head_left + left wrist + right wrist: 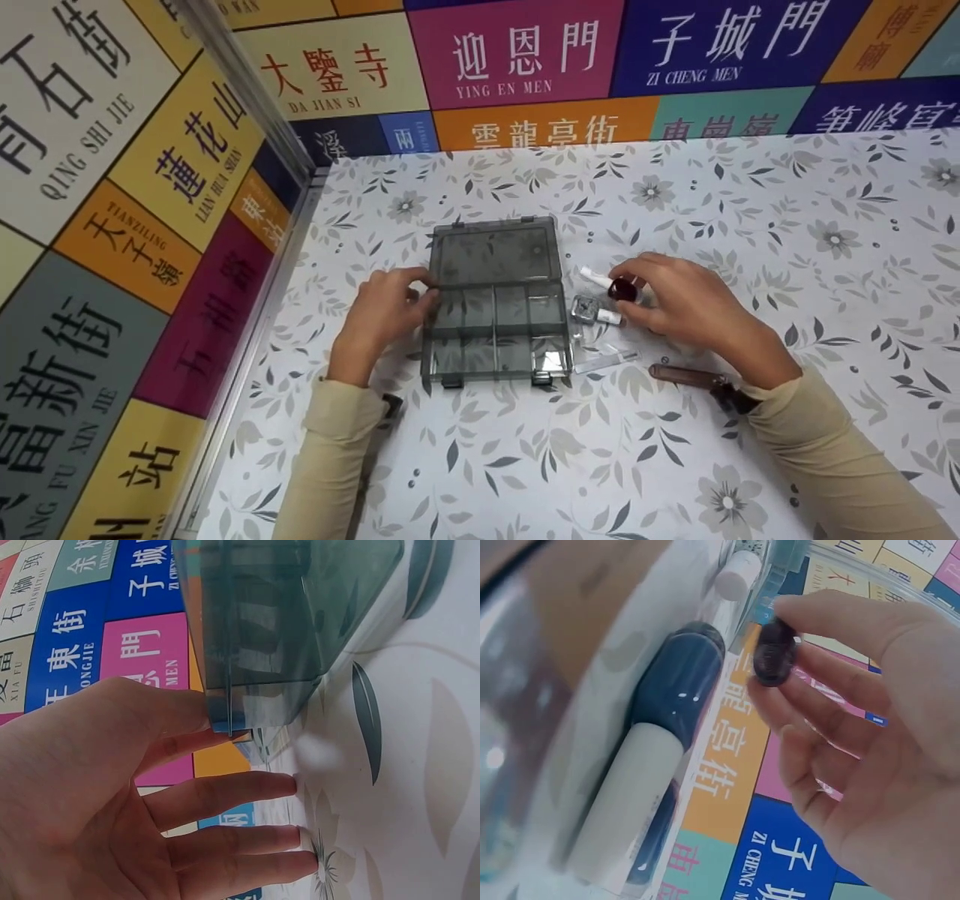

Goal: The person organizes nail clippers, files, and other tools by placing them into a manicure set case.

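A smoky translucent compartment box [495, 307] lies with its latches toward the near side. My left hand [390, 304] holds its left edge between thumb and index finger; the other fingers are spread in the left wrist view. Right of the box, my right hand [667, 296] pinches a dark red nail polish bottle [775, 652] between thumb and fingertips, with a white cap [596, 278] pointing left. Beside it lies a glittery nail polish bottle [584, 308] with a white cap. In the right wrist view, a blue nail polish bottle [679, 679] with a white cap lies below the hand.
Thin clear strips [607, 360] lie at the box's lower right corner. A brownish-pink translucent piece [682, 375] lies near the right wrist. The floral tablecloth [525, 457] meets colourful lettered panels [517, 52] at the back and left.
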The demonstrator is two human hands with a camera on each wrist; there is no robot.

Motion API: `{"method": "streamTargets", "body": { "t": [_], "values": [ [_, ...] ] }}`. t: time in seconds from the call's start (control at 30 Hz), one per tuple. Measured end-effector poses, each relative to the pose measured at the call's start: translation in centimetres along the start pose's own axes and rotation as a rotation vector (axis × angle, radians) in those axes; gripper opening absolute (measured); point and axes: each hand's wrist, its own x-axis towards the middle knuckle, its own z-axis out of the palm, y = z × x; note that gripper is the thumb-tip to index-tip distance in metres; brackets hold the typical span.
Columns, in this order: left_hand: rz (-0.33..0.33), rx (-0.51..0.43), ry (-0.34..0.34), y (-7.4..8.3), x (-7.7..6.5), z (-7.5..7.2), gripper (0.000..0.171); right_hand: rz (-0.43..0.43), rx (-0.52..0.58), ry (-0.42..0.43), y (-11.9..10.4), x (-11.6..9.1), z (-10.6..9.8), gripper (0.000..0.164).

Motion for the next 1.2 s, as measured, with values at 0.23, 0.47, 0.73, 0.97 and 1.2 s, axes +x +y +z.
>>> {"method": "streamTargets", "body": {
  "t": [0.23, 0.47, 0.73, 0.97, 1.2],
  "values": [
    [-0.010, 0.008, -0.005, 0.0, -0.1, 0.1, 0.019, -0.038, -0.001, 0.142, -0.9, 0.2, 0.2, 0.039],
    [-0.013, 0.014, -0.002, 0.0, -0.1, 0.1, 0.018, -0.088, 0.008, 0.186, -1.9, 0.7, 0.3, 0.037],
    [0.000, 0.016, -0.002, 0.0, -0.1, 0.0, 0.018, -0.115, 0.033, 0.140, -3.2, 1.7, 0.8, 0.035],
    [-0.002, 0.015, -0.004, 0.0, 0.0, 0.1, 0.017, -0.130, 0.047, 0.105, -4.4, 2.6, 1.3, 0.036],
    [0.004, 0.006, -0.008, -0.1, -0.1, 0.0, 0.018, -0.164, 0.063, 0.094, -5.4, 3.4, 1.8, 0.036]
  ]
}}
